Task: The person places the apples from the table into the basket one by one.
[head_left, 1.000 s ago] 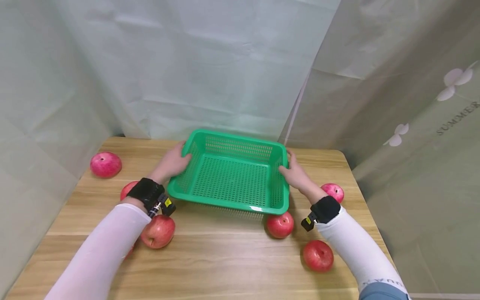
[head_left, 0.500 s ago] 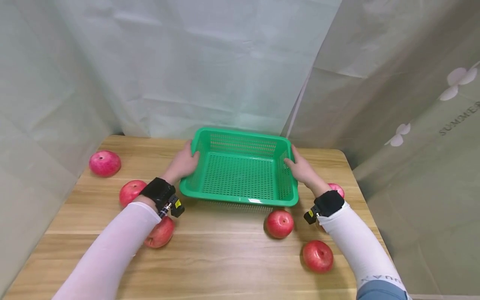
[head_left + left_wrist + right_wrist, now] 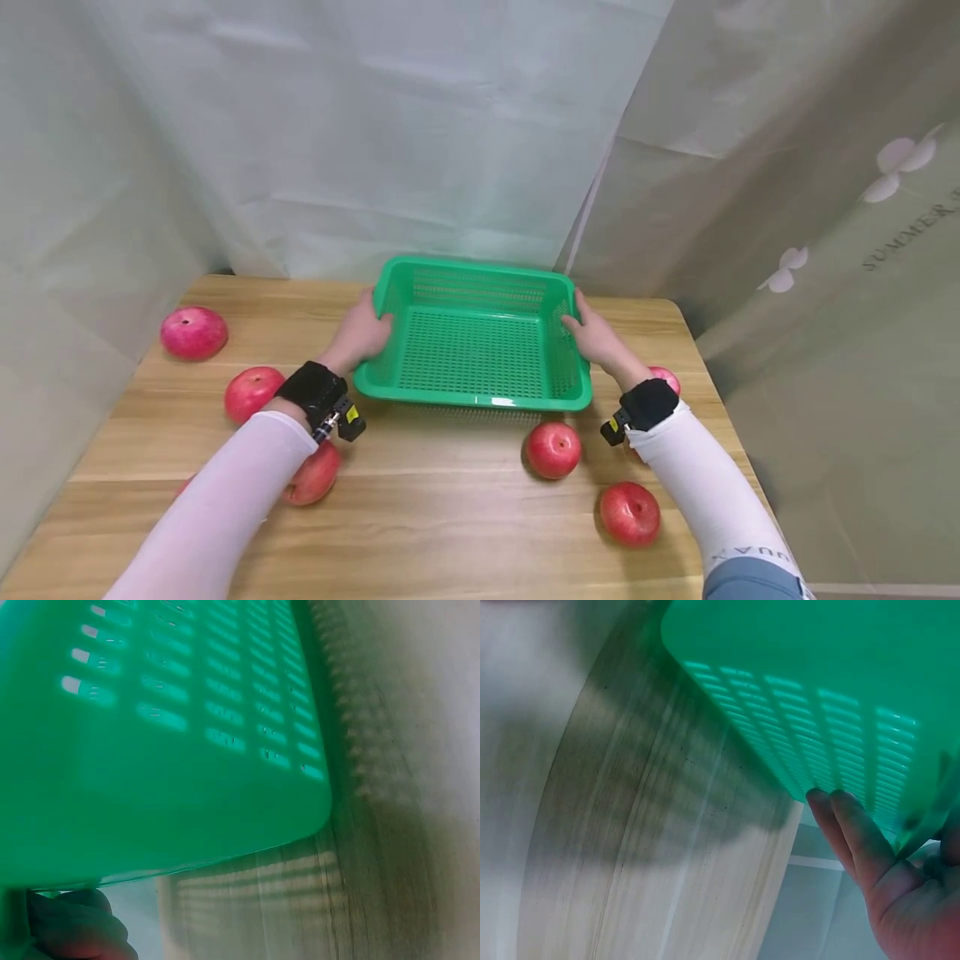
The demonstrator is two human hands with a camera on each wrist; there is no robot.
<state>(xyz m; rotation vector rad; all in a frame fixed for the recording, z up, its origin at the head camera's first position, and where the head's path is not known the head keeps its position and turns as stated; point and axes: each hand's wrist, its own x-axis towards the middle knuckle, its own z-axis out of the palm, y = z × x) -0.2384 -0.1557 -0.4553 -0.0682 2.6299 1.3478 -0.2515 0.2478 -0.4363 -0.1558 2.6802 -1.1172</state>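
A green plastic basket [image 3: 472,354] with slotted sides and a bare mesh floor is held by its two short ends, close over the wooden table. My left hand [image 3: 365,332] grips its left rim, thumb over the inside. My right hand [image 3: 596,335] grips the opposite rim in the same way. In the left wrist view the basket's wall [image 3: 172,787] fills much of the frame, with dark curled fingers [image 3: 75,926] under the rim. Two fingers [image 3: 855,832] of the right hand lie along the outer wall in the right wrist view.
Red apples lie on the wooden table [image 3: 442,517] on both sides: a pinkish one [image 3: 193,333] at the far left, others [image 3: 253,395] by my left forearm, and several near my right arm, including one [image 3: 553,450] just before the basket. A pale curtain [image 3: 435,142] hangs behind.
Both hands have shifted the basket a little to the right and slightly farther back, mostly in the first half second. The head view has also turned slightly. Both grips stay the same.
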